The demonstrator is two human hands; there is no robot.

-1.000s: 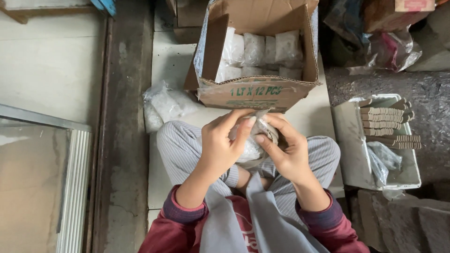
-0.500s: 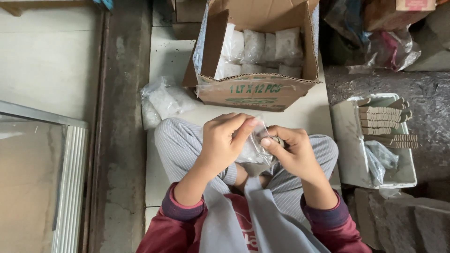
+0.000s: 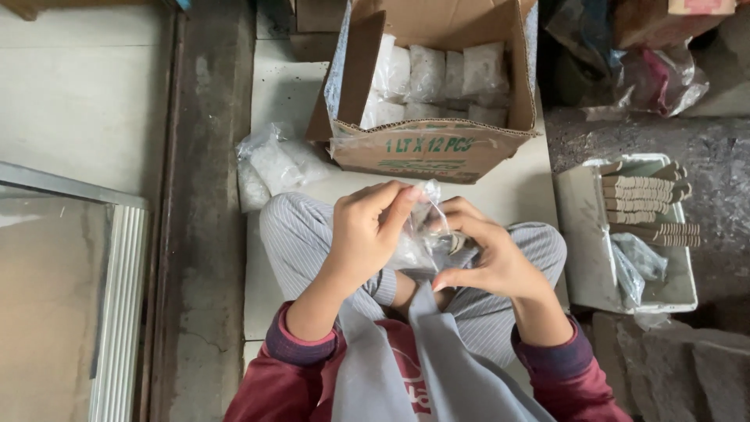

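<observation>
Both hands are bunched over the lap around a small clear plastic bag (image 3: 422, 234). The left hand (image 3: 363, 234) has its fingers curled shut, pinching the bag's top edge. The right hand (image 3: 488, 258) grips the bag's other side, fingers bent, though the bag hides where exactly they touch. Can't really make out what's inside the bag, just something whitish. Right in front of the knees sits an open cardboard box (image 3: 426, 144) packed with similar white packets. More filled bags (image 3: 273, 164) lie beside it, partly hidden behind the box flap. A white tray (image 3: 582, 234) holds brown stacked pieces, too small to identify.
</observation>
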